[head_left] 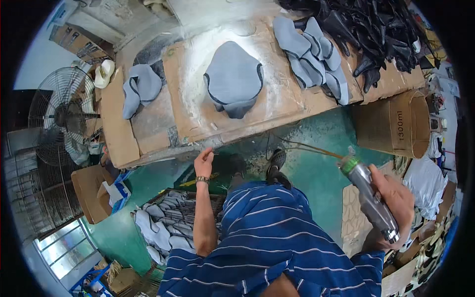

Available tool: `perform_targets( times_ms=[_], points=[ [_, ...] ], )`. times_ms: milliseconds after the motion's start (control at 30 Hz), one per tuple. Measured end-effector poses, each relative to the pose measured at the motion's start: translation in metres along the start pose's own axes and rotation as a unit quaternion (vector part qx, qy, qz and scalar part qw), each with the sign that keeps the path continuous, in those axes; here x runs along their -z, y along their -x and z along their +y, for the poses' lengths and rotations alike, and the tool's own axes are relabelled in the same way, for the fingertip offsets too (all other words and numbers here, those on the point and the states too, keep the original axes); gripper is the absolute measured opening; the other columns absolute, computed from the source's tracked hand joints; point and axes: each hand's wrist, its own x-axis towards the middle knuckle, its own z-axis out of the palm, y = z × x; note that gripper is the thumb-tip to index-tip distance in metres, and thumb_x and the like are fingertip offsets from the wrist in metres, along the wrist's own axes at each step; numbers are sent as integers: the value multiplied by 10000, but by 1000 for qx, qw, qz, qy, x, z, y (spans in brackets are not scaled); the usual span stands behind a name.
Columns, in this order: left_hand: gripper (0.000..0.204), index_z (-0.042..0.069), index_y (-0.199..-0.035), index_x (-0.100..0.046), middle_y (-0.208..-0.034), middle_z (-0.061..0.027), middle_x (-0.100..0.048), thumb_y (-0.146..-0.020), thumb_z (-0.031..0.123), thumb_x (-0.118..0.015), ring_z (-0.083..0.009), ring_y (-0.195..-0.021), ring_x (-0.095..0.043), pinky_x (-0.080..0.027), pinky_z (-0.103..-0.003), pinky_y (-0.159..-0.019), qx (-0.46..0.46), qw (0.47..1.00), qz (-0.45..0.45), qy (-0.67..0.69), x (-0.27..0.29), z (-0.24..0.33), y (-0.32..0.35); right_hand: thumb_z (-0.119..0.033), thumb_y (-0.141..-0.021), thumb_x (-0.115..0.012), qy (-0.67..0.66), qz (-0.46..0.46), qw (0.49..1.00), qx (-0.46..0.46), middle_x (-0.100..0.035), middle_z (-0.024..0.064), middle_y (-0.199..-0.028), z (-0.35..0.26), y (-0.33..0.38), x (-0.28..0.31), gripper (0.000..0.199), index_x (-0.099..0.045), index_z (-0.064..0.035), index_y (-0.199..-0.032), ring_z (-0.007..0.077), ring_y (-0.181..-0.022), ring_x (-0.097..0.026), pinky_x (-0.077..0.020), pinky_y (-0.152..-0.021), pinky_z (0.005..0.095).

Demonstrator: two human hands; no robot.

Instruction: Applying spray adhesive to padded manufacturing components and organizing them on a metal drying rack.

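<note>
Grey, softly curved and edged with dark trim, the large padded piece (234, 74) lies on a cardboard sheet (284, 96) in the middle of the counter (156, 121), with pale powdery marking spread around it. We have our right hand (396, 198) wrapped around a dark grey cylindrical tool (370, 193) with a green collar, holding it tilted, off the near side of the counter and well apart from the padded piece. Our left hand (204, 161), a band (202, 178) at its wrist, is relaxed and partly open, fingers bent and nothing in its grasp; it is just beside the counter's near edge, though we cannot tell whether it touches. To the left on the counter we see a small group of similar grey pieces (142, 89); to the right lies a larger overlapping pile (311, 57), and beyond that, at the far right, a heap of black items (368, 29). A caged fan (62, 116) stands at the left, and an open cardboard box (381, 123) sits at the right. Near us, to the left above the green floor (111, 242), more grey parts (151, 230) lie on a dark rack (190, 210).
</note>
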Motion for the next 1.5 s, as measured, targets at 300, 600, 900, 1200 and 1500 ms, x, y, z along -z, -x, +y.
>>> perform_targets(
  times_ms=[300,600,900,1200,1500],
  points=[
    [275,34,-1225,-731,-1134,-62,-751,-972,131,-691,-142,-1008,-684,-528,-299,-905,-147,986,71,16,3,56,-16,-36,-671,-838,34,15,999,39,-639,59,-694,2,11,3,656,-700,-19,-1313,157,-581,-607,-459,-534,273],
    [289,53,-1219,-728,-1185,-109,-722,-935,71,-679,-244,-1089,-679,-530,-348,-944,-233,961,147,42,-13,191,-49,-31,-659,-799,-59,-77,993,72,-606,61,-666,15,19,15,649,-686,48,-1293,176,-554,-591,-434,-505,280],
    [345,127,-1068,-802,-1327,-136,-659,-746,243,-840,-390,-1355,-487,-387,-484,-1139,-429,823,65,-367,-21,246,-133,-257,-749,-756,-7,-52,997,-52,-648,140,-758,17,44,23,585,-698,78,-1225,242,-653,-644,-473,-627,336],
    [128,105,-780,-793,-1167,-69,-705,-686,189,-821,-318,-1240,-585,-451,-462,-1053,-491,815,100,-291,-21,282,-134,-188,-885,-679,-46,-101,994,-27,-655,148,-842,14,55,18,552,-603,89,-1356,274,-733,-645,-490,-683,381],
    [193,107,-863,-793,-1110,-125,-723,-734,251,-792,-328,-1069,-658,-522,-432,-935,-472,843,97,-239,142,321,-137,-121,-856,-724,-119,-118,985,-45,-665,125,-851,-18,43,-25,587,-581,100,-1381,228,-761,-629,-486,-710,348]
  ],
)
